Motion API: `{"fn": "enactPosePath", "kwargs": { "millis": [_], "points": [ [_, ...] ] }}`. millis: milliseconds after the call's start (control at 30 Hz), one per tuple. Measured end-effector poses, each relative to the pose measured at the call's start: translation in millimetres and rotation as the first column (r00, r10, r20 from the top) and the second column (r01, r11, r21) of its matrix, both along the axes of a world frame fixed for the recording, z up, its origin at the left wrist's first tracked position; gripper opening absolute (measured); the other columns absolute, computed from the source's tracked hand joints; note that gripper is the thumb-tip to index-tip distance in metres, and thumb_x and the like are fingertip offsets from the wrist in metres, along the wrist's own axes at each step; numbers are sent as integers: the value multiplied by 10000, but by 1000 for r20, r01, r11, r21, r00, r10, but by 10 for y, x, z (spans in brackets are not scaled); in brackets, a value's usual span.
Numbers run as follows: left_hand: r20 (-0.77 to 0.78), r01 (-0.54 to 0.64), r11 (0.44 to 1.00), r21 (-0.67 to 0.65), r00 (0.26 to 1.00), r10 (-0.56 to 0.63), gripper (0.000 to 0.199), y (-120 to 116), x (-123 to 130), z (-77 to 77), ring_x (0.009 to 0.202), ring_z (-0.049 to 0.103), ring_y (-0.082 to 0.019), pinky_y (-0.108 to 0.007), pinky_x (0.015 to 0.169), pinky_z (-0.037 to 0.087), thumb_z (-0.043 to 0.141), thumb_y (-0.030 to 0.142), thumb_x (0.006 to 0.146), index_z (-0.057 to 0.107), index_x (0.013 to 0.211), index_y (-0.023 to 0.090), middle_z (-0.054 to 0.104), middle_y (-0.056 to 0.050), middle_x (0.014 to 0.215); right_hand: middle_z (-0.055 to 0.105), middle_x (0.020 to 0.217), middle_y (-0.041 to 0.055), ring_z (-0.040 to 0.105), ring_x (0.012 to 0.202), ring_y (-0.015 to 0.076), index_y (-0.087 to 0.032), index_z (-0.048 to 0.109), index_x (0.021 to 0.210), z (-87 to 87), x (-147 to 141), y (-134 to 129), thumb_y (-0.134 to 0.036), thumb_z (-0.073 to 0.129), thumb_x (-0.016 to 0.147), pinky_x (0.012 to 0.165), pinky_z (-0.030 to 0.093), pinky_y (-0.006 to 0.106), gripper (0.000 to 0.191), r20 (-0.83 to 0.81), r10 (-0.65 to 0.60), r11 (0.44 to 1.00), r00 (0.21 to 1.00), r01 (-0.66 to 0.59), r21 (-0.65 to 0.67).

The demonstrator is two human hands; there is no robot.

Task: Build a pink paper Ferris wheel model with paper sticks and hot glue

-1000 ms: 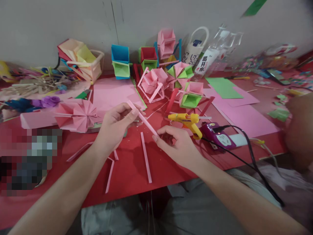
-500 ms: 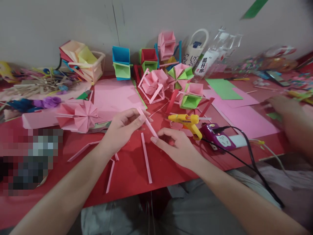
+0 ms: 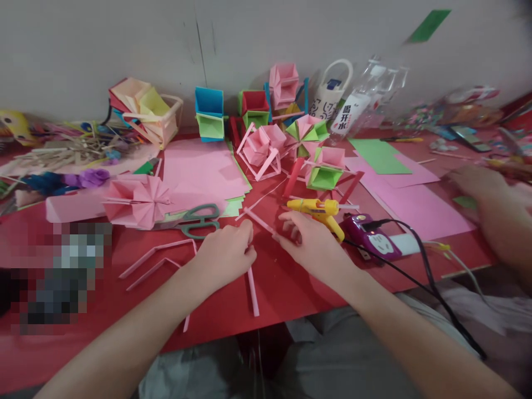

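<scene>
Between the thumb and fingers of my right hand [image 3: 311, 241] is a folded pink paper strip [image 3: 261, 221], its free end pointing up and left. My left hand [image 3: 226, 249] is closed with its fingers curled, over the upper end of a second pink strip [image 3: 253, 293] lying on the red table. Whether it grips anything is hidden. Left of that hand lie bent pink strips [image 3: 153, 255]. Green-handled scissors [image 3: 201, 221] rest just beyond it, partly under a pink folded-paper piece [image 3: 137, 200]. A yellow glue gun [image 3: 318, 208] lies beyond my right hand.
A purple power socket [image 3: 369, 235] with black cables sits at right. Pink paper sheets [image 3: 199, 169] and several folded-paper models [image 3: 264, 147] stand at the back, near plastic bottles [image 3: 353, 108]. Another person's hand [image 3: 477, 185] rests at far right.
My left hand has let go of the strip that both hands held and moved down over the second strip. The right hand keeps the first strip. The scissors have come into fuller view.
</scene>
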State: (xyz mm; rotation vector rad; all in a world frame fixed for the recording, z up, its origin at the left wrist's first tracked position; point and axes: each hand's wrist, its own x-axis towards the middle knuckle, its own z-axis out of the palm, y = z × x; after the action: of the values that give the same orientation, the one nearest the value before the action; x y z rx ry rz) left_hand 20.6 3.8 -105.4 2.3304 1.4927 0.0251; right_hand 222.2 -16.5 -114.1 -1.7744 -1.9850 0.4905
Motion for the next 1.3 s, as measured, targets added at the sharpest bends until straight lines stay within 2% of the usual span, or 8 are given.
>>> {"fn": "enactPosePath", "kwargs": {
  "millis": [233,333,467,567,767,867,1133,1300],
  "points": [
    [73,-26,1000,-16,997,28,71,80,-84,-18,768,648,-242,-309,578,322,544,303,870,535,888,236,697,-35,845,718,999,72,675,920,255,-185,646,991,-24,-53,-37,-250,668,893,749,475,349,119,162,75,989,984,-94,118],
    [97,-26,999,24,995,23,93,132,-147,4,823,653,-260,-317,612,351,516,308,900,572,936,243,705,-38,849,714,956,59,658,848,219,-191,639,915,-9,-84,-57,-271,653,908,719,445,320,82,133,105,988,985,-119,97],
    [213,-118,992,55,971,104,119,239,-279,79,786,661,-235,-318,658,390,517,302,907,604,966,246,714,-15,816,670,780,23,600,714,168,-199,565,737,12,-220,-135,-449,606,941,638,374,287,325,70,194,981,978,-195,5],
    [274,-165,984,67,951,141,114,290,-336,116,756,664,-215,-304,640,382,533,310,898,612,952,248,735,-1,840,639,686,19,569,632,163,-200,524,676,-23,-395,-218,-582,563,927,565,281,295,458,161,222,975,962,-218,-42],
    [256,-168,983,67,956,146,137,291,-315,103,757,668,-220,-304,628,368,537,325,887,638,948,254,733,4,800,729,749,60,640,626,192,-194,614,779,-74,-599,-272,-343,492,947,526,169,315,256,327,232,970,916,-191,-153],
    [258,-166,984,67,955,144,142,294,-319,99,768,668,-222,-305,628,366,540,329,887,642,952,256,734,4,801,743,763,69,653,636,197,-194,619,769,-41,-586,-250,-316,484,926,526,162,316,241,335,214,969,917,-156,-194],
    [217,-162,984,69,966,144,148,300,-349,108,772,661,-218,-306,618,357,525,323,901,653,934,257,748,-10,874,653,683,14,540,613,149,-201,544,707,19,-421,-170,-280,517,881,561,225,297,193,174,165,966,971,-123,-228],
    [268,-122,991,55,958,103,183,313,-360,83,796,665,-216,-313,650,409,519,318,908,679,934,233,747,-27,886,462,623,-39,448,599,121,-213,400,662,61,-271,-110,-309,455,956,565,301,270,314,-181,185,925,966,-233,-300]
  ]
}}
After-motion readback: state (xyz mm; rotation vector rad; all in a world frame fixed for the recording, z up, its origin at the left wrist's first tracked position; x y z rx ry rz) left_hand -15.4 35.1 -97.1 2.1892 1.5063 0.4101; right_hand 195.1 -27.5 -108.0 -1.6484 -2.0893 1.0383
